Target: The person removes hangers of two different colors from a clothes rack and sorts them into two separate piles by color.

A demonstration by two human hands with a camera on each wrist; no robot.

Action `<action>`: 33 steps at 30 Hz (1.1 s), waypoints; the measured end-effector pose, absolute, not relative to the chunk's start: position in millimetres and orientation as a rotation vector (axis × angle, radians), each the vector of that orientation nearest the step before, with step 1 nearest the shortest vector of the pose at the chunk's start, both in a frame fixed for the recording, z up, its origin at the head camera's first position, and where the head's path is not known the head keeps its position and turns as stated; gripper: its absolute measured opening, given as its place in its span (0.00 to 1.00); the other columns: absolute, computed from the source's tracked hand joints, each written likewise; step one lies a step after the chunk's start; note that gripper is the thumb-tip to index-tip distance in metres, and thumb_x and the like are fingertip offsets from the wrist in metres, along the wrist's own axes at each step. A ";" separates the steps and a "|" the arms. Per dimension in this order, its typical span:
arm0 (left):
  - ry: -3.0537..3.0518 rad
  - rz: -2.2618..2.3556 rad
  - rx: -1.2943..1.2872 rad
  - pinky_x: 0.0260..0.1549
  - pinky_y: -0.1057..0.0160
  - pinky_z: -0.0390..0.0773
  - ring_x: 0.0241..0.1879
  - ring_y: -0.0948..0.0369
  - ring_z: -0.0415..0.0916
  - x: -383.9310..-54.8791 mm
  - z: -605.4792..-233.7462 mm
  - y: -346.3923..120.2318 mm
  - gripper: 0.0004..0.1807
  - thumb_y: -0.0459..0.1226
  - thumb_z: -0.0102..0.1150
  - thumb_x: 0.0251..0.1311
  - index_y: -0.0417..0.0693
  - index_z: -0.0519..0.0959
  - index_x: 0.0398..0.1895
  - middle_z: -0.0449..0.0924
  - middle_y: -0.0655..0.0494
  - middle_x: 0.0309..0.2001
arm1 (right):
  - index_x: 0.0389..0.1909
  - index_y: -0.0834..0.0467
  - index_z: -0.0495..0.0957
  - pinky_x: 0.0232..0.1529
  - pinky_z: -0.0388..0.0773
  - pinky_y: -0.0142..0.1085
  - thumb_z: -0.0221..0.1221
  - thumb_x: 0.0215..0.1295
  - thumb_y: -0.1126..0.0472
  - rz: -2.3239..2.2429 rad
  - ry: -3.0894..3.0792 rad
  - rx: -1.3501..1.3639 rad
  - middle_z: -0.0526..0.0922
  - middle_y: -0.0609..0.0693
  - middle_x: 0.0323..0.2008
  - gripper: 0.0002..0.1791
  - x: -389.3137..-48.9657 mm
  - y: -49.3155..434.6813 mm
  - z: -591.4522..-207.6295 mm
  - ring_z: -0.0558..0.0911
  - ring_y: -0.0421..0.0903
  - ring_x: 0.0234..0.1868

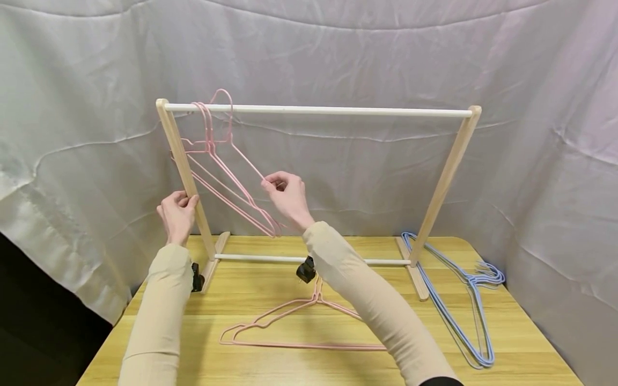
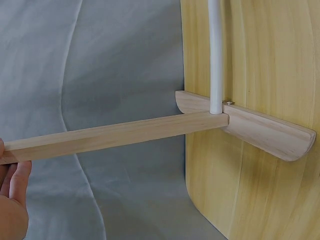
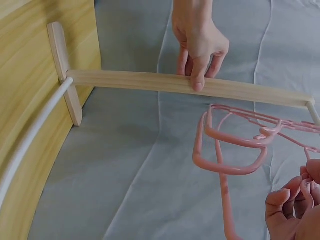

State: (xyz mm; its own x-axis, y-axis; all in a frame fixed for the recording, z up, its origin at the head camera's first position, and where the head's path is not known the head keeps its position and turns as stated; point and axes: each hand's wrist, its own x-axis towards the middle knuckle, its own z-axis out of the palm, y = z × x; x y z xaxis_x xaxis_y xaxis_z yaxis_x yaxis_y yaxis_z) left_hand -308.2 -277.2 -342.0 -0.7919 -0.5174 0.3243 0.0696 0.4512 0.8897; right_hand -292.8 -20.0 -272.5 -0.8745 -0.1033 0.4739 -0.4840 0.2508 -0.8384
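My left hand point(image 1: 177, 214) holds the left wooden post point(image 1: 181, 155) of a clothes rack partway up. In the left wrist view only some of its fingers point(image 2: 20, 182) show, at the post's edge. My right hand point(image 1: 289, 198) pinches the sloping shoulder of a pink clothes hanger point(image 1: 248, 162), whose hook loops over the white top rail point(image 1: 338, 110). Just left of it, other pink hangers point(image 1: 232, 179) hang close together near the post. Their rounded ends point(image 3: 230, 170) stand between both hands in the right wrist view.
Pink hangers point(image 1: 289, 344) lie overlapping on the wooden table point(image 1: 270, 370), partly behind the right sleeve. Several blue hangers point(image 1: 475, 300) lie at the right, by the rack's right foot point(image 1: 419, 281). A white lower bar point(image 1: 260, 258) joins the posts. Grey cloth point(image 1: 338, 59) hangs behind.
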 end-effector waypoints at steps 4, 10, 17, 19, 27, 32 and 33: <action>-2.131 -1.344 0.365 0.68 0.49 0.54 0.70 0.46 0.56 -308.5 -342.7 -277.0 0.20 0.40 0.62 0.68 0.35 0.80 0.56 0.81 0.35 0.55 | 0.38 0.65 0.85 0.29 0.68 0.24 0.64 0.66 0.65 1.688 -2.161 0.552 0.82 0.52 0.27 0.06 -290.7 -17.4 -273.3 0.73 0.36 0.26; -2.128 -1.351 0.370 0.67 0.49 0.54 0.70 0.47 0.55 -309.2 -342.6 -277.3 0.20 0.40 0.62 0.68 0.35 0.80 0.57 0.81 0.36 0.56 | 0.38 0.65 0.84 0.28 0.66 0.25 0.64 0.66 0.65 1.700 -2.123 0.562 0.79 0.49 0.25 0.06 -287.6 -11.8 -275.4 0.71 0.36 0.25; -2.124 -1.371 0.375 0.68 0.51 0.64 0.76 0.51 0.51 -308.9 -342.1 -277.1 0.20 0.40 0.61 0.68 0.36 0.80 0.57 0.81 0.36 0.57 | 0.38 0.66 0.84 0.30 0.67 0.25 0.63 0.66 0.66 1.721 -2.074 0.587 0.78 0.48 0.24 0.06 -283.0 -2.6 -283.0 0.71 0.35 0.25; -2.121 -1.369 0.375 0.68 0.51 0.65 0.76 0.51 0.51 -309.3 -342.6 -277.2 0.20 0.40 0.61 0.68 0.36 0.80 0.57 0.81 0.36 0.57 | 0.38 0.67 0.84 0.30 0.67 0.26 0.63 0.66 0.66 1.732 -2.066 0.600 0.79 0.50 0.24 0.06 -280.6 0.7 -285.8 0.71 0.36 0.25; -2.097 -1.362 0.337 0.69 0.51 0.56 0.74 0.48 0.53 -310.5 -343.5 -277.3 0.18 0.37 0.62 0.68 0.33 0.81 0.55 0.82 0.34 0.54 | 0.39 0.68 0.83 0.30 0.69 0.26 0.63 0.67 0.67 1.754 -2.026 0.613 0.81 0.59 0.27 0.06 -272.7 17.7 -299.7 0.72 0.35 0.26; -2.098 -1.371 0.345 0.69 0.51 0.57 0.74 0.49 0.52 -310.1 -343.1 -276.3 0.18 0.38 0.61 0.68 0.34 0.81 0.55 0.81 0.34 0.55 | 0.39 0.68 0.83 0.29 0.70 0.25 0.63 0.66 0.67 1.780 -2.002 0.586 0.81 0.60 0.28 0.07 -267.6 30.0 -309.0 0.73 0.35 0.26; -2.099 -1.372 0.346 0.69 0.51 0.57 0.74 0.49 0.52 -309.9 -343.0 -276.2 0.18 0.38 0.62 0.68 0.34 0.81 0.55 0.81 0.35 0.55 | 0.39 0.68 0.84 0.29 0.70 0.25 0.63 0.66 0.67 1.780 -1.999 0.578 0.81 0.59 0.27 0.06 -266.2 32.4 -310.9 0.73 0.34 0.26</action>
State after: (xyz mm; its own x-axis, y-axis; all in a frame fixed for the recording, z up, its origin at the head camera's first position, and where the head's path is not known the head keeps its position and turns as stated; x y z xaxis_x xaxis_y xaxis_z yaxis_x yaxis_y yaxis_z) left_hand -309.9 -276.2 -343.0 -0.7856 -0.5169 0.3402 0.1045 0.4312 0.8962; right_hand -266.2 32.4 -310.9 -0.8343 -0.0411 0.5498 -0.5508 0.1033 -0.8282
